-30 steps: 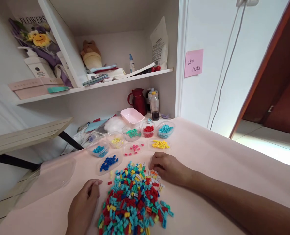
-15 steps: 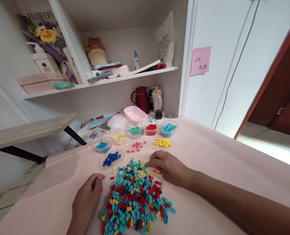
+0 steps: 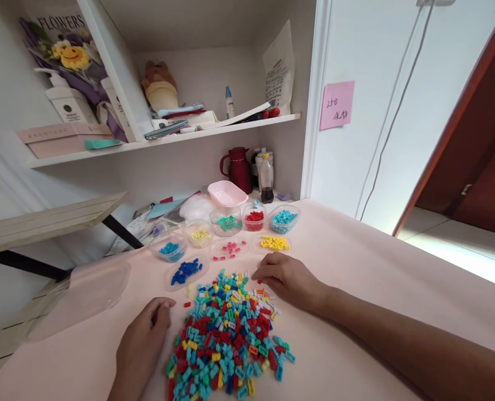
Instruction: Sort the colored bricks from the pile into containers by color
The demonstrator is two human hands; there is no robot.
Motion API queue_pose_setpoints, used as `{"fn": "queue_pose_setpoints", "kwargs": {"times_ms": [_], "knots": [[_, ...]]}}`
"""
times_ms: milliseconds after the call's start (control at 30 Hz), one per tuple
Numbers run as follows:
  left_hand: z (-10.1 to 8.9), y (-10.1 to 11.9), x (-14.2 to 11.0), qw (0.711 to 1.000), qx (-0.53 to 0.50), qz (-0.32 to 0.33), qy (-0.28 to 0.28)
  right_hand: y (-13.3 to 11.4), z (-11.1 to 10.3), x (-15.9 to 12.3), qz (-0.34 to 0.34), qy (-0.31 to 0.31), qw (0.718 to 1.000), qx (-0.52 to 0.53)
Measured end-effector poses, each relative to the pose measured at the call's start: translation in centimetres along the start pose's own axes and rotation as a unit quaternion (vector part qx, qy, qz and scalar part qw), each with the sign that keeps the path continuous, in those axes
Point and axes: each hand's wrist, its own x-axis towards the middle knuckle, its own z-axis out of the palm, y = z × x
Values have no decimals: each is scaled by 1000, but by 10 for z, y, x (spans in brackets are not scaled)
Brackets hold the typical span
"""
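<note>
A heap of small toy building bricks [image 3: 226,334] in many colours lies between my two hands. My right hand [image 3: 289,281] rests at the heap's upper right edge with its fingers bent together. A small red brick [image 3: 259,282] shows at its fingertips; whether they grip it I cannot make out. To the left of the heap, my left hand [image 3: 147,328] lies loosely closed on the table, with no brick visible in it. Near its fingertips sits a single red brick [image 3: 187,304]. Beyond the heap stand dishes of dark blue bricks [image 3: 187,271], pink bricks [image 3: 231,248] and yellow bricks [image 3: 274,243].
Farther back are clear tubs of blue [image 3: 170,249], pale yellow [image 3: 199,236], green [image 3: 228,223], red [image 3: 254,218] and turquoise bricks [image 3: 284,218]. A pink basin [image 3: 227,195], red jug [image 3: 239,170] and bottle [image 3: 266,178] stand behind. A clear lid [image 3: 82,298] lies left.
My right hand has drawn slightly back from the heap's upper edge, and a red brick now shows by its fingertips. My left hand keeps its place. The view has shifted slightly.
</note>
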Motion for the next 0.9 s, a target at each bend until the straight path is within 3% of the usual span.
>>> {"fn": "queue_pose_setpoints", "kwargs": {"times_ms": [467, 733, 900], "knots": [[0, 2, 1, 1000, -5, 17, 12, -5, -8, 2, 7, -28, 999, -19], [-1, 4, 0, 1000, -2, 16, 13, -4, -9, 6, 97, -41, 993, 49], [-1, 5, 0, 1000, 0, 12, 9, -1, -8, 7, 108, -42, 990, 81]]}}
